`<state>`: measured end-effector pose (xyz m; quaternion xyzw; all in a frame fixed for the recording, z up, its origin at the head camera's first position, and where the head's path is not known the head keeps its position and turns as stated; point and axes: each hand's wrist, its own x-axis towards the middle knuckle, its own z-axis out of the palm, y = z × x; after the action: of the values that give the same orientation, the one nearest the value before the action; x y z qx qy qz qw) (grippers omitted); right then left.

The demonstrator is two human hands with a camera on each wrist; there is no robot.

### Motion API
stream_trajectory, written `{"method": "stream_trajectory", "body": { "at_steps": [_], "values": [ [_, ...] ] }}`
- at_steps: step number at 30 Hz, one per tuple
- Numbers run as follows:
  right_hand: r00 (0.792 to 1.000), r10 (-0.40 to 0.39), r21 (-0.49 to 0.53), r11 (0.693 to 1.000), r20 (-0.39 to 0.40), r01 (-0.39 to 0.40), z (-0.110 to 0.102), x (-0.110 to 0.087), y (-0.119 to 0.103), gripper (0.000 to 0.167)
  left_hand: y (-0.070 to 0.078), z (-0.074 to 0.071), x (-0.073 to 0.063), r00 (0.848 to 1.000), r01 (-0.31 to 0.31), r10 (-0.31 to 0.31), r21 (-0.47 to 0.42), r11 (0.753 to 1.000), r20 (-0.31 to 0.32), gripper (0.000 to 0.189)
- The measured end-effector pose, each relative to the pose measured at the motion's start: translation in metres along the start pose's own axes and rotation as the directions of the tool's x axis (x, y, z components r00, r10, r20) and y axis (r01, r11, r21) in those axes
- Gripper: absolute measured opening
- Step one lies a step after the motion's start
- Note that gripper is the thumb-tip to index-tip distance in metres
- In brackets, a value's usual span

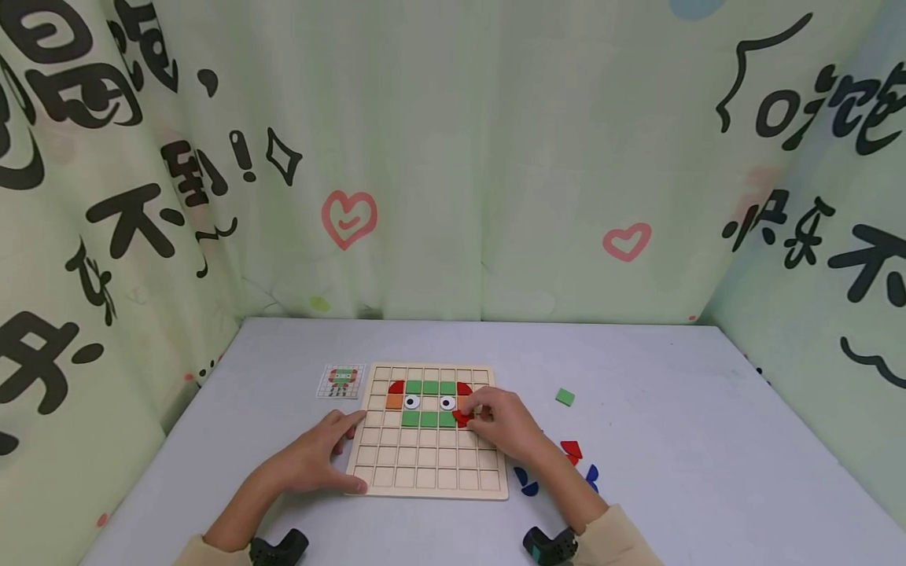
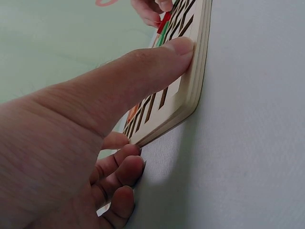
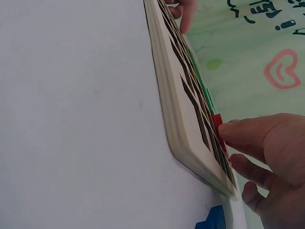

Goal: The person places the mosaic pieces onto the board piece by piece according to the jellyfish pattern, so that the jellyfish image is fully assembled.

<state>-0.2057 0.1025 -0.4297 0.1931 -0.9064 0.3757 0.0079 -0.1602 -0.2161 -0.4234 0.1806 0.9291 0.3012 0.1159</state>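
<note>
A wooden grid board [image 1: 419, 477] lies on the table. My left hand [image 1: 314, 456] rests at its near left corner, the thumb [image 2: 176, 50] pressing on top and the other fingers at the left side. With thumb and fingertips, my right hand [image 1: 506, 420] pinches a red piece [image 1: 462, 419] at the right end of the lower green row [image 1: 429, 419]. In the right wrist view the red piece [image 3: 218, 121] stands slightly proud of the board. Above that row are an orange square [image 1: 393, 402], two eye pieces [image 1: 447, 402] and a green row with red ends.
Beyond the board's left edge lies a small card [image 1: 341, 381] with a printed figure. To the right are a loose green square [image 1: 565, 397], red pieces [image 1: 570, 449] and blue pieces [image 1: 529, 489]. Printed curtains [image 1: 481, 157] enclose the table's back and sides.
</note>
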Motion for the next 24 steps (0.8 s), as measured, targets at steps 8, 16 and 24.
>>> {"method": "stream_trajectory", "body": {
  "at_steps": [8, 16, 24],
  "values": [
    [0.998, -0.048, 0.023, 0.999, 0.043, 0.047, 0.005, 0.005, -0.010, 0.011, 0.001, -0.001, 0.000, 1.000, 0.008, -0.008, -0.005, 1.000, 0.003, 0.102],
    [0.995, -0.065, 0.032, 0.998, 0.072, 0.063, 0.019, 0.017, -0.020, 0.011, 0.001, 0.000, 0.000, 1.000, 0.015, -0.015, 0.000, 1.000, 0.000, 0.102],
    [0.993, -0.076, 0.026, 0.997, 0.094, 0.073, 0.031, 0.024, -0.030, 0.011, 0.002, 0.000, 0.001, 1.000, 0.022, -0.022, 0.004, 1.000, 0.001, 0.102]
  ]
}}
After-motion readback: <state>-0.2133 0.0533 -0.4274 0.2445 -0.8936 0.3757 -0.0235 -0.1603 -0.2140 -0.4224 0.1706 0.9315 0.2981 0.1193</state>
